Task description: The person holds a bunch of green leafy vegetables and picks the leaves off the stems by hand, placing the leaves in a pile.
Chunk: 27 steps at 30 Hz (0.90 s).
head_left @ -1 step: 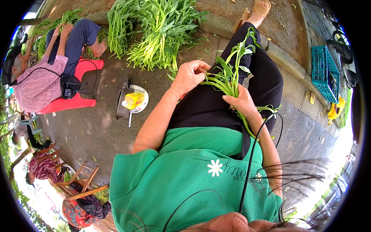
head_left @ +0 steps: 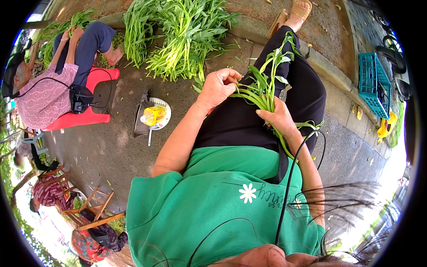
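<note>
Over my lap, my right hand (head_left: 281,118) is wrapped round a small bunch of leafy greens (head_left: 262,101) that looks like water spinach. Its pale green stems run left toward my other hand, its leaves reach up over my dark trousers, and more stems trail below my grip. Thumb and fingers of my left hand (head_left: 219,90) are pinched together at the stem ends of that bunch; the exact bit between the fingertips is partly hidden. Ahead of me on the ground lies a big pile of the same greens (head_left: 180,42).
A dustpan (head_left: 141,116) and a white round dish (head_left: 163,122) with a yellow bottle (head_left: 154,115) lie to my left. Beyond, a person (head_left: 49,95) on a red stool (head_left: 100,80) handles greens. A teal crate (head_left: 373,84) stands right; wooden chairs (head_left: 95,207) are at lower left.
</note>
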Each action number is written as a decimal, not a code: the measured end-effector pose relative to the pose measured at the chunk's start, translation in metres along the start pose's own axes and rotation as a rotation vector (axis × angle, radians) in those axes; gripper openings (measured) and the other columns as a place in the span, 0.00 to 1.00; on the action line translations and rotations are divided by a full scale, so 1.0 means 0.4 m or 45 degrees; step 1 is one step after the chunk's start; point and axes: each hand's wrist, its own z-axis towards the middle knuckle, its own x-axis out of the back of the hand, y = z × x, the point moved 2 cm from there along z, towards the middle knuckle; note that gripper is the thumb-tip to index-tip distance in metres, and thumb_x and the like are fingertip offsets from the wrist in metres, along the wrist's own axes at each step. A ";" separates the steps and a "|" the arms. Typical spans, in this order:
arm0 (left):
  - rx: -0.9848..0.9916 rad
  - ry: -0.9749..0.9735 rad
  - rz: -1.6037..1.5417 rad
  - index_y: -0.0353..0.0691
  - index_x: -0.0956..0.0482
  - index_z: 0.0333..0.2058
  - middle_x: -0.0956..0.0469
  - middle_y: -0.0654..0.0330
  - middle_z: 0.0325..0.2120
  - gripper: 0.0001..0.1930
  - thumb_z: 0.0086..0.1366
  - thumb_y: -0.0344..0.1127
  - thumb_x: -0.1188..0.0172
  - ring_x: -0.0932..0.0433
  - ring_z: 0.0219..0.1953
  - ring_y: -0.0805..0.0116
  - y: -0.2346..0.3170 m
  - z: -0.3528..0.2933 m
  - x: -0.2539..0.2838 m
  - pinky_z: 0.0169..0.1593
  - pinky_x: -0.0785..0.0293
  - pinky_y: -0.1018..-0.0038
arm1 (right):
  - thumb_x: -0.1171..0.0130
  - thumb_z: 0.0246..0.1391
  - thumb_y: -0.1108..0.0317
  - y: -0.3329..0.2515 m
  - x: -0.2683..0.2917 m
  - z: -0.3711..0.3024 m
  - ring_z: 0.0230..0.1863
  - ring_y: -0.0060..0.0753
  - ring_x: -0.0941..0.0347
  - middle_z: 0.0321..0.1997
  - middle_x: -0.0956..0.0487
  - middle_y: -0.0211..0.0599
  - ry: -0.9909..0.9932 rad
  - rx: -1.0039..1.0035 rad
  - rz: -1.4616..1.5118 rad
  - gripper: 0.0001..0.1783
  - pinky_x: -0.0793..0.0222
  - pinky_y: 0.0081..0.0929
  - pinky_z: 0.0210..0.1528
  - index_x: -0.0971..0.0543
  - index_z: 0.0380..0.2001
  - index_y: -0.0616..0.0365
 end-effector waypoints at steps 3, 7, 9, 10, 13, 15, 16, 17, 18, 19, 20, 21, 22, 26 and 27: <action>-0.030 0.075 -0.049 0.37 0.23 0.37 0.27 0.68 0.26 0.14 0.50 0.21 0.48 0.32 0.25 0.83 -0.010 0.003 -0.005 0.31 0.34 0.85 | 0.35 0.45 0.68 0.001 -0.001 0.000 0.17 0.16 0.37 0.22 0.31 0.25 -0.001 -0.001 0.011 0.25 0.39 0.17 0.19 0.31 0.46 0.64; -0.012 0.164 -0.199 0.37 0.23 0.37 0.27 0.69 0.25 0.15 0.48 0.20 0.49 0.33 0.24 0.83 -0.034 0.012 -0.019 0.30 0.37 0.86 | 0.36 0.45 0.68 0.001 -0.002 0.002 0.17 0.16 0.37 0.22 0.30 0.25 0.004 0.000 -0.009 0.25 0.39 0.17 0.19 0.31 0.46 0.65; 0.055 0.208 -0.259 0.37 0.23 0.37 0.28 0.69 0.24 0.16 0.48 0.20 0.50 0.33 0.24 0.83 -0.035 0.013 -0.026 0.30 0.37 0.86 | 0.36 0.45 0.68 -0.001 -0.002 0.001 0.17 0.16 0.37 0.22 0.30 0.26 0.007 -0.005 -0.008 0.25 0.39 0.17 0.19 0.31 0.47 0.65; 0.059 0.222 -0.212 0.37 0.23 0.36 0.28 0.69 0.23 0.15 0.48 0.20 0.50 0.33 0.24 0.83 -0.034 0.013 -0.028 0.30 0.36 0.86 | 0.36 0.45 0.69 0.002 -0.001 0.002 0.17 0.16 0.37 0.22 0.30 0.26 0.005 -0.001 -0.004 0.25 0.39 0.17 0.19 0.31 0.47 0.65; 0.033 0.289 -0.058 0.36 0.23 0.35 0.28 0.69 0.22 0.14 0.49 0.19 0.50 0.33 0.24 0.83 -0.033 0.009 -0.024 0.30 0.35 0.85 | 0.36 0.45 0.69 0.006 0.000 0.005 0.17 0.16 0.37 0.21 0.31 0.26 0.005 0.004 0.002 0.25 0.39 0.17 0.19 0.31 0.46 0.65; -0.040 0.363 0.062 0.36 0.23 0.35 0.27 0.69 0.22 0.13 0.49 0.19 0.50 0.32 0.23 0.82 -0.046 0.004 -0.006 0.30 0.34 0.85 | 0.36 0.45 0.69 -0.001 0.000 0.004 0.17 0.16 0.37 0.21 0.31 0.26 0.014 -0.004 -0.005 0.25 0.39 0.17 0.19 0.31 0.46 0.65; -0.074 0.425 0.044 0.35 0.23 0.34 0.26 0.68 0.22 0.12 0.50 0.20 0.50 0.31 0.24 0.82 -0.047 -0.001 0.005 0.30 0.32 0.84 | 0.36 0.46 0.69 -0.002 0.000 0.004 0.16 0.16 0.37 0.21 0.31 0.26 0.008 -0.004 -0.002 0.24 0.39 0.17 0.19 0.31 0.46 0.65; -0.075 0.463 0.066 0.35 0.23 0.35 0.23 0.65 0.25 0.11 0.53 0.20 0.48 0.27 0.27 0.81 -0.058 -0.007 0.021 0.32 0.30 0.84 | 0.36 0.46 0.69 -0.003 0.000 0.004 0.16 0.16 0.37 0.21 0.31 0.26 0.003 -0.004 0.001 0.24 0.39 0.17 0.18 0.31 0.46 0.65; -0.090 0.516 0.063 0.34 0.23 0.35 0.22 0.64 0.26 0.09 0.54 0.20 0.47 0.26 0.29 0.81 -0.072 -0.014 0.034 0.34 0.30 0.84 | 0.37 0.46 0.69 -0.004 -0.001 0.005 0.16 0.16 0.37 0.21 0.31 0.26 -0.003 -0.005 0.003 0.24 0.39 0.17 0.18 0.31 0.46 0.65; -0.105 0.566 0.067 0.34 0.23 0.35 0.21 0.63 0.28 0.08 0.56 0.21 0.46 0.25 0.30 0.80 -0.083 -0.025 0.046 0.35 0.29 0.84 | 0.37 0.46 0.69 -0.004 -0.002 0.005 0.16 0.16 0.37 0.20 0.32 0.25 -0.003 0.003 0.020 0.24 0.40 0.17 0.18 0.31 0.46 0.65; -0.066 0.591 0.141 0.33 0.23 0.36 0.20 0.62 0.29 0.07 0.58 0.22 0.44 0.24 0.31 0.80 -0.091 -0.040 0.060 0.36 0.28 0.83 | 0.36 0.45 0.69 -0.005 -0.002 0.004 0.16 0.16 0.38 0.20 0.32 0.25 -0.002 0.007 0.033 0.24 0.40 0.16 0.18 0.31 0.45 0.65; -0.064 0.614 0.191 0.33 0.23 0.37 0.20 0.62 0.29 0.08 0.57 0.22 0.44 0.24 0.31 0.80 -0.107 -0.056 0.073 0.36 0.28 0.83 | 0.36 0.45 0.68 -0.005 -0.002 0.003 0.16 0.15 0.38 0.20 0.32 0.24 0.000 0.011 0.046 0.24 0.41 0.16 0.17 0.31 0.45 0.65; -0.064 0.640 0.241 0.33 0.23 0.37 0.20 0.62 0.29 0.08 0.57 0.22 0.43 0.24 0.31 0.80 -0.129 -0.073 0.087 0.36 0.28 0.83 | 0.37 0.45 0.69 -0.007 -0.001 0.004 0.16 0.15 0.38 0.20 0.32 0.24 -0.002 0.017 0.036 0.24 0.41 0.16 0.17 0.31 0.45 0.64; 0.129 0.688 0.327 0.32 0.22 0.36 0.20 0.62 0.27 0.07 0.57 0.26 0.41 0.24 0.30 0.80 -0.201 -0.141 0.114 0.36 0.28 0.83 | 0.37 0.45 0.69 0.000 0.001 0.005 0.16 0.16 0.38 0.20 0.33 0.25 0.008 0.023 0.021 0.23 0.41 0.16 0.17 0.31 0.45 0.64; 0.184 0.681 0.368 0.32 0.22 0.36 0.20 0.62 0.26 0.07 0.57 0.27 0.41 0.24 0.29 0.80 -0.222 -0.151 0.123 0.36 0.28 0.82 | 0.37 0.45 0.69 0.002 0.001 0.004 0.16 0.16 0.38 0.20 0.32 0.25 0.015 0.023 0.023 0.23 0.41 0.16 0.17 0.31 0.45 0.65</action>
